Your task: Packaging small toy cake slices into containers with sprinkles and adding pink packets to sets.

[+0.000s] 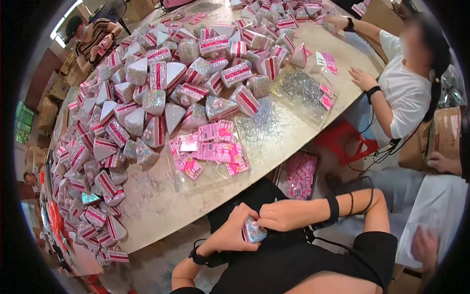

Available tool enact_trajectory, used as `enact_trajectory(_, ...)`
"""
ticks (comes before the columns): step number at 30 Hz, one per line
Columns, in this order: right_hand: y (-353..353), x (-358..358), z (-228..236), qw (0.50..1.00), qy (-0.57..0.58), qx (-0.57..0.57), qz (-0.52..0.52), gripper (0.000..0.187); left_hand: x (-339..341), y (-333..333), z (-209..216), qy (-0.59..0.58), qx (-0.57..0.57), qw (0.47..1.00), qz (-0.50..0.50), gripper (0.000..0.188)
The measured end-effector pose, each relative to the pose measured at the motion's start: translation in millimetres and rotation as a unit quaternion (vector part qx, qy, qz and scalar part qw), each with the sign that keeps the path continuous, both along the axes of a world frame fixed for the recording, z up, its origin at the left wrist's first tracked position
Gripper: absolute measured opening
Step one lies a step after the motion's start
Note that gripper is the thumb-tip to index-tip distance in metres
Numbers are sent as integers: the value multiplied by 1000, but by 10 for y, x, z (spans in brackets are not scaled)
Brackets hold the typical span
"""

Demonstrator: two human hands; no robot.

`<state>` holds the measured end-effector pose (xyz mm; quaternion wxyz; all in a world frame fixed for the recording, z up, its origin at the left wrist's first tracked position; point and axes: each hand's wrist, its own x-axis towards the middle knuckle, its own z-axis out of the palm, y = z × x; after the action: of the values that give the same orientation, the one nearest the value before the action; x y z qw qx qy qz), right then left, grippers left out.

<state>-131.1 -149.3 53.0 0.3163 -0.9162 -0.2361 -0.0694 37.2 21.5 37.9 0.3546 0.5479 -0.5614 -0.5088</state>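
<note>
My left hand (230,230) is closed around a small glittery cake-slice ornament (254,232), held in front of my body just off the table's near edge. The ornament's iridescent sparkly face shows below my fingers, and the rest of it is hidden. My right hand (281,215) meets it from the right, fingers bent and pressed together at its upper edge. What those fingertips pinch is too small and covered to make out. Nearest on the table lie pink printed cards (215,149) and a scatter of thin silver pins (262,130).
A big pile of glittery cake-slice ornaments (158,76) spreads over the table (161,210). Another clear sheet with silver pins (301,95) lies farther right. Below the edge stands a box of pink cards (300,174), near a red stool (342,139). Co-workers sit around.
</note>
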Motion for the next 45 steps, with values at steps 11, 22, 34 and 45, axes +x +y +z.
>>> enact_trajectory(11, 24, -97, -306, 996, 21, 46, -74, 21, -13, -43, -224, 94, 81, 992, 24, 62)
enact_trajectory(22, -144, 46, -48, 895, 284, 336, -73, 14, -91, -78, 41, -177, -99, 978, 43, 79)
enact_trajectory(34, -67, 151, -22, 870, 290, 332, -218, 19, -157, 12, -108, -320, -207, 909, 167, 84)
enact_trajectory(45, 141, 382, 85, 764, 225, 548, -256, 11, 155, 150, -169, -286, -333, 858, 267, 79)
